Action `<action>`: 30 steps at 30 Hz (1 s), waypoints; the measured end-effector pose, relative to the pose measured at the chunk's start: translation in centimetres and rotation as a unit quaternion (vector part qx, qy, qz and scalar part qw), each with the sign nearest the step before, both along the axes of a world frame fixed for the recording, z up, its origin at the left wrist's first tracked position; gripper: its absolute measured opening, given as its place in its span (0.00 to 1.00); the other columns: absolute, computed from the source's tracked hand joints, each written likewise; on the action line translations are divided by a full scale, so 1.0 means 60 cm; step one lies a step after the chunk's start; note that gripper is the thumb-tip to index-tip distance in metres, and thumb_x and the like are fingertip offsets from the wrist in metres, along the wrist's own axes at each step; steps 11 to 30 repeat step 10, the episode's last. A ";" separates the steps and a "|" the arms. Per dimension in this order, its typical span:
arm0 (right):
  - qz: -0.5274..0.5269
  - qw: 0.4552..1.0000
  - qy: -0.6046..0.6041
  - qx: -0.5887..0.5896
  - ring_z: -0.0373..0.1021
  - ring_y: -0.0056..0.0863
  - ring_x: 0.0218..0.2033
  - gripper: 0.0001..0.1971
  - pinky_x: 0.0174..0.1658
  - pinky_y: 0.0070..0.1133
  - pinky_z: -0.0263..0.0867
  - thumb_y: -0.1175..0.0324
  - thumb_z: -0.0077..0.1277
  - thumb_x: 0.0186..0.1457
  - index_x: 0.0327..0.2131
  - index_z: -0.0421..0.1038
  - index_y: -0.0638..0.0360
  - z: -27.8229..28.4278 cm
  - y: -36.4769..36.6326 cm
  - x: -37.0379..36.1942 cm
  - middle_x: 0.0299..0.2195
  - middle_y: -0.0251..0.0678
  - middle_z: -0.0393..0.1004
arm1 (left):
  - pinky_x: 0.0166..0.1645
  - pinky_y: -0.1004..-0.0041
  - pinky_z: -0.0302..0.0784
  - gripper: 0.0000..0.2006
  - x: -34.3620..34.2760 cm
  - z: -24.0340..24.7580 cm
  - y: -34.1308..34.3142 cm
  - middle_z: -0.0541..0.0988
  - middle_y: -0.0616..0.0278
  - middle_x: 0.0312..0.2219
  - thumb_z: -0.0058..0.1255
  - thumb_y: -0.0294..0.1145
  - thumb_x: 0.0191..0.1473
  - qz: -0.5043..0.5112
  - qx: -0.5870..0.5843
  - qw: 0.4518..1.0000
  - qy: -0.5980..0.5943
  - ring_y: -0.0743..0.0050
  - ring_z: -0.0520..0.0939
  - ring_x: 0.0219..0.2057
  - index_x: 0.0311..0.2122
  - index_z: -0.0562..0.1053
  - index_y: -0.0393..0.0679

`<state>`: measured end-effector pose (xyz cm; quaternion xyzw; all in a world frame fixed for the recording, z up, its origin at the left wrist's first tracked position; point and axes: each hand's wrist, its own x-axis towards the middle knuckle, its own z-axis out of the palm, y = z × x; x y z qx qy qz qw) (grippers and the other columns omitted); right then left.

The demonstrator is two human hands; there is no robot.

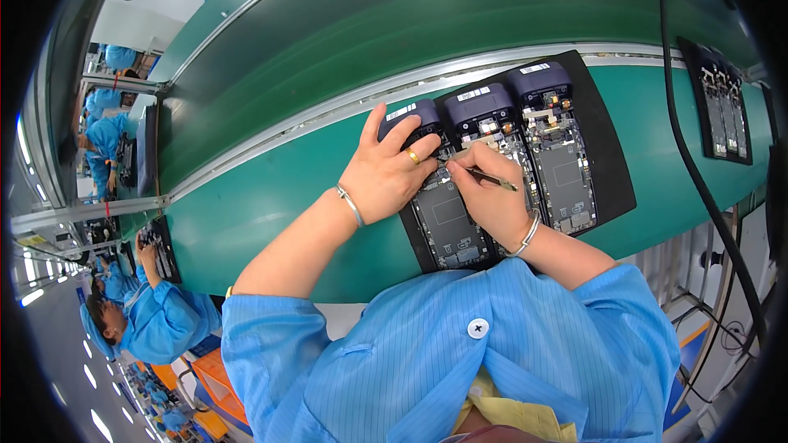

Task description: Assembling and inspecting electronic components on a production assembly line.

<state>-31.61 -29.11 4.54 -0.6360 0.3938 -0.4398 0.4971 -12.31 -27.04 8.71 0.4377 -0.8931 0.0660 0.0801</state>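
Three opened phone-like devices lie side by side on a black tray (611, 172), their circuit boards and dark batteries showing. A dark purple block with a white label sits at the far end of each. My left hand (386, 168), wearing a gold ring, rests with fingers spread over the left device (447, 217) and its purple block (423, 111). My right hand (497, 197) grips a slim dark pen-like tool (492, 178), its tip by my left fingertips over that board. Beneath my right hand and wrist lies part of the middle device (513, 143). The right device (562, 168) is untouched.
A green conveyor belt (410, 8) runs beyond a metal rail (287, 127). The tray lies on a green work surface (254, 213). A black cable (677, 115) hangs at the right, before another loaded tray (714, 98). A co-worker in blue (168, 320) works at the left.
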 end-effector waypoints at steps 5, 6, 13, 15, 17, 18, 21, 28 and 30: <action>-0.011 0.995 0.056 -0.080 0.70 0.20 0.23 0.09 0.26 0.19 0.63 0.78 0.56 0.51 0.24 0.65 0.64 0.006 -0.004 0.003 0.22 0.36 0.74 | 0.64 0.38 0.50 0.07 -0.007 0.010 -0.003 0.73 0.70 0.45 0.56 0.35 0.47 0.006 -0.014 0.999 -0.034 0.60 0.67 0.56 0.34 0.82 0.53; 0.005 0.999 0.030 -0.017 0.71 0.21 0.23 0.09 0.26 0.19 0.64 0.78 0.56 0.52 0.24 0.65 0.64 -0.001 -0.007 0.004 0.22 0.36 0.74 | 0.64 0.38 0.50 0.08 -0.006 0.004 0.000 0.73 0.70 0.45 0.57 0.35 0.47 0.013 -0.006 1.000 -0.019 0.60 0.67 0.56 0.34 0.82 0.52; 0.040 0.976 -0.101 0.187 0.75 0.29 0.28 0.06 0.32 0.21 0.70 0.76 0.53 0.56 0.26 0.70 0.58 -0.007 -0.007 -0.010 0.25 0.35 0.78 | 0.66 0.36 0.44 0.16 0.003 -0.012 0.019 0.69 0.68 0.52 0.63 0.37 0.40 0.049 0.005 0.998 0.031 0.56 0.64 0.59 0.39 0.81 0.52; 0.040 0.976 -0.101 0.187 0.75 0.29 0.28 0.06 0.32 0.21 0.70 0.76 0.53 0.56 0.26 0.70 0.58 -0.007 -0.007 -0.010 0.25 0.35 0.78 | 0.66 0.36 0.44 0.16 0.003 -0.012 0.019 0.69 0.68 0.52 0.63 0.37 0.40 0.049 0.005 0.998 0.031 0.56 0.64 0.59 0.39 0.81 0.52; 0.040 0.976 -0.101 0.187 0.75 0.29 0.28 0.06 0.32 0.21 0.70 0.76 0.53 0.56 0.26 0.70 0.58 -0.007 -0.007 -0.010 0.25 0.35 0.78 | 0.66 0.36 0.44 0.16 0.003 -0.012 0.019 0.69 0.68 0.52 0.63 0.37 0.40 0.049 0.005 0.998 0.031 0.56 0.64 0.59 0.39 0.81 0.52; 0.040 0.976 -0.101 0.187 0.75 0.29 0.28 0.06 0.32 0.21 0.70 0.76 0.53 0.56 0.26 0.70 0.58 -0.007 -0.007 -0.010 0.25 0.35 0.78 | 0.66 0.36 0.44 0.16 0.003 -0.012 0.019 0.69 0.68 0.52 0.63 0.37 0.40 0.049 0.005 0.998 0.031 0.56 0.64 0.59 0.39 0.81 0.52; 0.040 0.976 -0.101 0.187 0.75 0.29 0.28 0.06 0.32 0.21 0.70 0.76 0.53 0.56 0.26 0.70 0.58 -0.007 -0.007 -0.010 0.25 0.35 0.78 | 0.66 0.36 0.44 0.16 0.003 -0.012 0.019 0.69 0.68 0.52 0.63 0.37 0.40 0.049 0.005 0.998 0.031 0.56 0.64 0.59 0.39 0.81 0.52; 0.040 0.976 -0.101 0.187 0.75 0.29 0.28 0.06 0.32 0.21 0.70 0.76 0.53 0.56 0.26 0.70 0.58 -0.007 -0.007 -0.010 0.25 0.35 0.78 | 0.66 0.36 0.44 0.16 0.003 -0.012 0.019 0.69 0.68 0.52 0.63 0.37 0.40 0.049 0.005 0.998 0.031 0.56 0.64 0.59 0.39 0.81 0.52; 0.040 0.976 -0.101 0.187 0.75 0.29 0.28 0.06 0.32 0.21 0.70 0.76 0.53 0.56 0.26 0.70 0.58 -0.007 -0.007 -0.010 0.25 0.35 0.78 | 0.66 0.36 0.44 0.16 0.003 -0.012 0.019 0.69 0.68 0.52 0.63 0.37 0.40 0.049 0.005 0.998 0.031 0.56 0.64 0.59 0.39 0.81 0.52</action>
